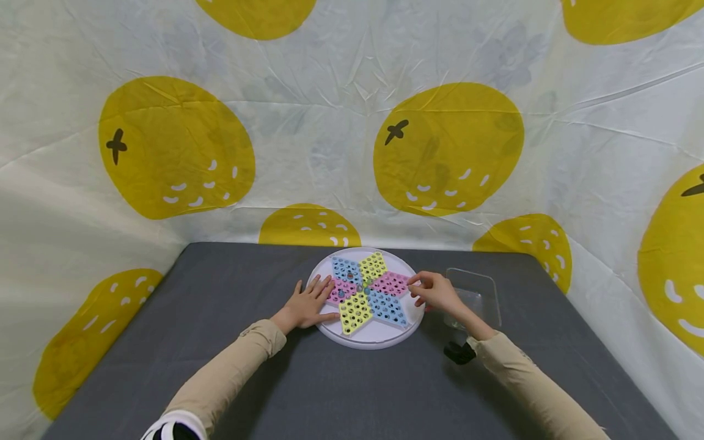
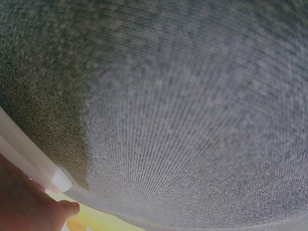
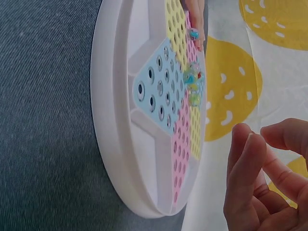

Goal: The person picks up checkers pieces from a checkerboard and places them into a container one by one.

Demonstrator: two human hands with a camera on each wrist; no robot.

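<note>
A round white Chinese checkers board [image 1: 379,336] lies on the dark table, its star divided into yellow, pink and blue sections. Several glass marbles [image 3: 192,77] sit around the star's middle. My left hand [image 1: 308,305] rests with spread fingers on the board's left edge, fingertips at a pink section. In the left wrist view, part of that hand [image 2: 33,207] shows beside the white rim. Over the board's right edge, near the other pink section, hovers my right hand [image 1: 437,293]. Its thumb and fingertips [image 3: 252,144] come close together, with a narrow gap and nothing visible between them.
A transparent plastic box [image 1: 497,305] stands right of the board, partly behind the right hand and forearm. Beneath the right wrist shows a black wrist device [image 1: 459,352]. White cloth with yellow fruit prints [image 1: 313,153] hangs around the table [image 1: 352,391].
</note>
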